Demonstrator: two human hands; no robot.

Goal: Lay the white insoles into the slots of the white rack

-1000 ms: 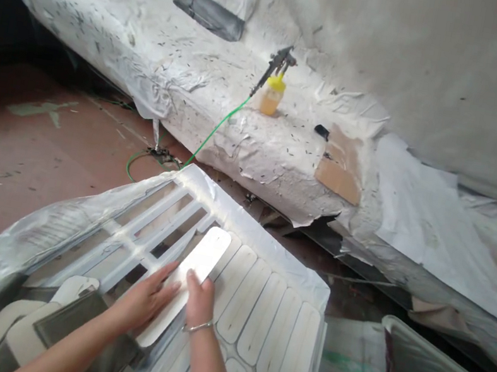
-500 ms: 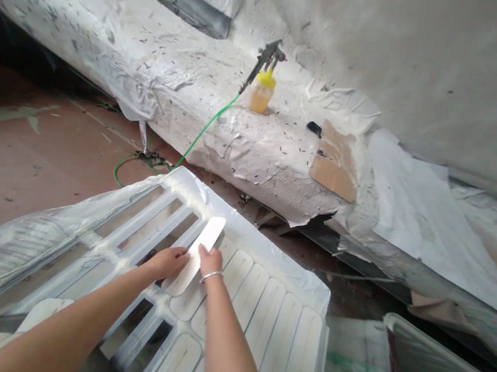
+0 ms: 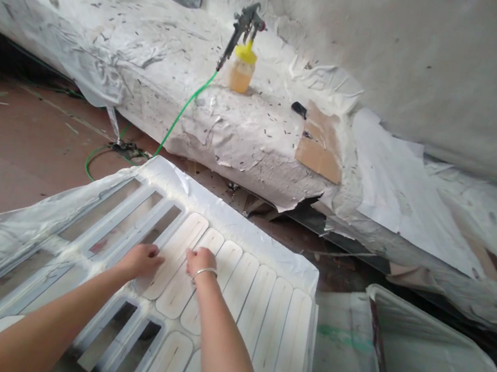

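Note:
A long white slat with rounded ends (image 3: 181, 241) lies flat in the slotted frame (image 3: 242, 220), beside a row of similar pale slats (image 3: 255, 303). My left hand (image 3: 142, 261) is closed at the slat's left edge, its fingertips overlapping that side. At the opposite edge is my right hand (image 3: 201, 263), fingers curled in a pinch and a bracelet on the wrist. The undersides of the fingers are hidden. Bare bars and open slots (image 3: 130, 216) lie left of my left hand.
Behind the frame, a paper-covered ledge holds a spray gun (image 3: 243, 28) with a yellow-lidded cup (image 3: 242, 73) and a piece of cardboard (image 3: 322, 144). A green hose (image 3: 185, 107) runs down to the reddish floor (image 3: 35, 142). A pale bin-like container (image 3: 435, 353) stands at right.
The white slat, held tilted above the frame before, now lies flat in line with the row. My hands moved slightly apart, to its two edges. The view shifted right.

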